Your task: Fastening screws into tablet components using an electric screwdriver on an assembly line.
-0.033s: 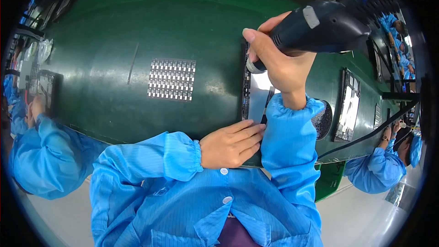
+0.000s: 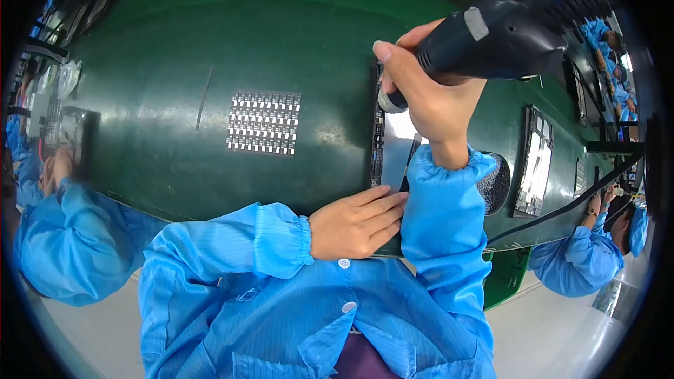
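Observation:
My right hand (image 2: pixel 437 95) is wrapped round a thick black corded hand tool (image 2: pixel 491 38). The tool lies tilted, its pale round tip pointing down at a flat device assembly (image 2: pixel 399 144) with a dark edge strip and a shiny silver-blue surface. Whether the tip touches that surface, I cannot tell. My left hand (image 2: pixel 354 224) rests palm down, fingers stretched out, on the near end of the assembly. Part of the assembly is hidden behind my right hand and sleeve.
Left of the assembly lies a sheet of small black-and-white pieces (image 2: pixel 264 123), with a thin dark strip (image 2: pixel 204 98) beyond it. Right stand a black textured round object (image 2: pixel 495 184) and another device (image 2: pixel 535 161). A black cable (image 2: pixel 554 214) crosses the green table. Co-workers sit on both sides.

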The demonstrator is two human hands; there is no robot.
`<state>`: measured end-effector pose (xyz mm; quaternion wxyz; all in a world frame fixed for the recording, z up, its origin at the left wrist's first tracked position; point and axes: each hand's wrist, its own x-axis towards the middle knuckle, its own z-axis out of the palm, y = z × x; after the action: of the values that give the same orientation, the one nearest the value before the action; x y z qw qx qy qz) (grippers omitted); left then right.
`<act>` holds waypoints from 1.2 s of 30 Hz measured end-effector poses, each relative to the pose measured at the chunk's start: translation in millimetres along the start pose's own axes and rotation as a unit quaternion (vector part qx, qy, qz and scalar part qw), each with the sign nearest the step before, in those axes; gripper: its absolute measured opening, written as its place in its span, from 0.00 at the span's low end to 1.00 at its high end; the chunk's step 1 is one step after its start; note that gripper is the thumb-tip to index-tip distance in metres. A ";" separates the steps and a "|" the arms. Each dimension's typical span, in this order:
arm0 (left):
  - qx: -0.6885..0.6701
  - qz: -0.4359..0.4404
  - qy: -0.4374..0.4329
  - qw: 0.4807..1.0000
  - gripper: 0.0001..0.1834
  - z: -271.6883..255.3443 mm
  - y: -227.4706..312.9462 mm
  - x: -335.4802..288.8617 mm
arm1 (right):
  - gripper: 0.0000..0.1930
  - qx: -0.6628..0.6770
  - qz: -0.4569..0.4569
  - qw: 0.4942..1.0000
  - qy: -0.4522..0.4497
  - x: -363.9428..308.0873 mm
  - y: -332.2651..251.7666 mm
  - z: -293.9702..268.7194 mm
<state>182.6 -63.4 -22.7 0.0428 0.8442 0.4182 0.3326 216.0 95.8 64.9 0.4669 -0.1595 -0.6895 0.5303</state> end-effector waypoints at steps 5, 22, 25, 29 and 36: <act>0.036 0.002 -0.005 0.999 0.15 1.6 -7.9 5.0 | 0.11 0.000 -0.044 0.995 0.093 0.6 -20.3 -18.9; 0.541 -0.304 -0.093 0.778 0.13 -106.5 -276.6 89.1 | 0.15 0.011 0.063 0.972 0.225 -74.1 -5.3 -97.8; 0.497 -0.401 -0.162 0.752 0.28 -149.5 -323.5 51.1 | 0.14 0.042 0.081 0.969 0.228 -74.2 -3.0 -96.5; 0.385 -0.367 -0.186 0.826 0.37 -166.4 -344.7 36.1 | 0.15 0.023 0.117 0.969 0.219 -75.0 -6.5 -99.5; 0.459 -0.362 0.014 0.811 0.23 -184.0 -282.2 88.9 | 0.15 0.061 0.122 0.960 0.244 -79.1 0.3 -114.5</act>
<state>-80.4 146.5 67.8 -0.2385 0.5484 0.7980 0.0745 349.6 106.0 27.3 0.5612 -0.3384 -0.4965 0.5692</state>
